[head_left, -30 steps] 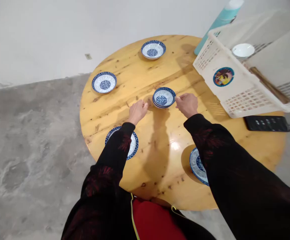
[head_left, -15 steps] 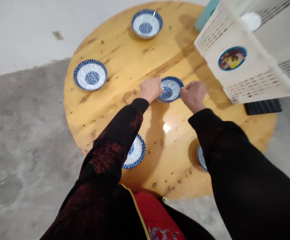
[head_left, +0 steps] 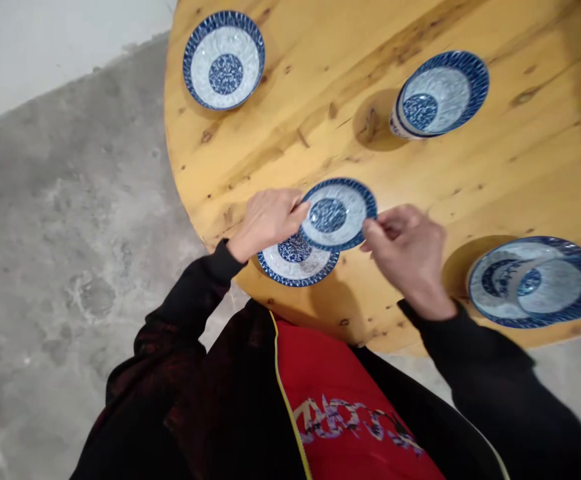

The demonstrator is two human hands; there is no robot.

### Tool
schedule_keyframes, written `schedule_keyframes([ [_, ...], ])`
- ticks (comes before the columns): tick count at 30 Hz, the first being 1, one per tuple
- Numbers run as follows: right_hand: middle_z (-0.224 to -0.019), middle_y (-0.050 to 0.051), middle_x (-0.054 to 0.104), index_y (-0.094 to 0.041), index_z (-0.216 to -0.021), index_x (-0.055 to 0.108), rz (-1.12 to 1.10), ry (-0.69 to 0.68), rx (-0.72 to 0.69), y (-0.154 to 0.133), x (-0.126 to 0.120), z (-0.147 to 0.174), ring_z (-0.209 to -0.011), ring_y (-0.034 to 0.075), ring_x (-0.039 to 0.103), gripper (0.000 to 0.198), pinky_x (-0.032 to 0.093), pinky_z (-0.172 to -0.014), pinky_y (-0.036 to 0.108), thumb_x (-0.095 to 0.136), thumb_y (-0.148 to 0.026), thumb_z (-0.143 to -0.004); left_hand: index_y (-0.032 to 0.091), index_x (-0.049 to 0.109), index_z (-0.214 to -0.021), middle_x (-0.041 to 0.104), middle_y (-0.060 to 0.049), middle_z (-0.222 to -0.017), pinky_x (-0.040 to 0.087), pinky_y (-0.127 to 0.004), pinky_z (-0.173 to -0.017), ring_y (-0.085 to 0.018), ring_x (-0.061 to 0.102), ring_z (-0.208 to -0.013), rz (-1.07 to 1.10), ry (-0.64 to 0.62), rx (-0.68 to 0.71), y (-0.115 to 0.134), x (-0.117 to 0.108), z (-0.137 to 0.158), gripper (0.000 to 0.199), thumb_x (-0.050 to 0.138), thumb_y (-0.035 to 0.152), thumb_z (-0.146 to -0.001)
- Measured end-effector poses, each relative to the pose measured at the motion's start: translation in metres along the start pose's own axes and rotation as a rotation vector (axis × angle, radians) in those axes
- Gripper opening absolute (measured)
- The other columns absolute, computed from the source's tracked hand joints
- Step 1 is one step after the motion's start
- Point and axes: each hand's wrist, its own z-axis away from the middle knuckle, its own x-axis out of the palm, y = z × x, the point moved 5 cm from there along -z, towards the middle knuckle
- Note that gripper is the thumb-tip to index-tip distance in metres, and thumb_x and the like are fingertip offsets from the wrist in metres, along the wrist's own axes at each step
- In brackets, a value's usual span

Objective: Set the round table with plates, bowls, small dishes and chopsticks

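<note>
My left hand (head_left: 273, 221) pinches the left rim of a shallow blue-and-white bowl (head_left: 343, 215). On the opposite side, the thumb and fingers of my right hand (head_left: 410, 252) grip the rim. This bowl is over a similar bowl (head_left: 306, 267) near the table's front edge and hides part of it; whether the two touch I cannot tell. Farther back to the right stands a blue-rimmed bowl (head_left: 447, 100), seemingly on others stacked beneath it. To the right of my right hand sits another patterned bowl (head_left: 555, 287), its outline doubled by blur.
A bowl with a blue centre (head_left: 226, 73) rests at the far left of the round wooden table (head_left: 315, 113). The table's curved left edge borders a grey concrete floor (head_left: 85, 187). A white wall (head_left: 60, 47) rises at the upper left.
Both hands have carried a bowl from the middle of the table toward me, over the bowl near the front edge. The view has shifted closer, and the white basket is out of sight.
</note>
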Motion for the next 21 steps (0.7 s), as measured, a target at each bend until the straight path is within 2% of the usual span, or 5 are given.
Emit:
schedule_keyframes([
  [3,-0.063,0.001,0.065,-0.024,-0.080,0.053,0.013,-0.033,0.015,0.003,0.036,0.034,-0.058,0.021,0.067,0.029,0.050,-0.057,0.032,0.061,-0.051,-0.087,0.019,0.067,-0.080,0.067,-0.005,-0.071,0.031,-0.031,-0.062,-0.020,0.060,-0.069,-0.016,-0.073,-0.096,-0.025,0.029,0.037,0.036,0.043,0.036,-0.102],
  [7,-0.064,0.002,0.065,-0.023,-0.084,0.053,0.051,-0.087,0.069,0.016,0.061,0.050,-0.060,0.023,0.068,0.030,0.050,-0.059,0.033,0.057,-0.053,-0.087,0.018,0.071,-0.091,0.073,-0.009,-0.080,0.035,-0.031,-0.065,-0.023,0.066,-0.077,-0.057,-0.116,-0.185,-0.039,0.052,0.055,0.037,0.041,0.035,-0.104],
  [14,-0.067,0.004,0.067,-0.024,-0.086,0.051,0.066,-0.101,0.123,0.026,0.069,0.056,-0.063,0.025,0.069,0.032,0.050,-0.061,0.034,0.055,-0.056,-0.087,0.017,0.072,-0.103,0.077,-0.011,-0.089,0.042,-0.032,-0.073,-0.024,0.071,-0.085,-0.068,-0.157,-0.203,-0.039,0.063,0.057,0.040,0.038,0.039,-0.106],
  [19,-0.065,0.005,0.067,-0.024,-0.087,0.051,0.089,-0.125,0.114,0.021,0.068,0.056,-0.063,0.026,0.070,0.033,0.050,-0.065,0.036,0.053,-0.057,-0.088,0.017,0.072,-0.103,0.077,-0.012,-0.092,0.042,-0.032,-0.074,-0.025,0.072,-0.089,-0.096,-0.190,-0.241,-0.036,0.059,0.058,0.038,0.039,0.036,-0.106],
  [21,-0.066,0.006,0.068,-0.024,-0.088,0.052,0.100,-0.137,0.087,0.016,0.065,0.054,-0.064,0.027,0.070,0.036,0.050,-0.065,0.036,0.051,-0.059,-0.088,0.018,0.072,-0.102,0.077,-0.012,-0.092,0.042,-0.032,-0.073,-0.026,0.072,-0.089,-0.122,-0.205,-0.244,-0.036,0.052,0.057,0.041,0.040,0.041,-0.106],
])
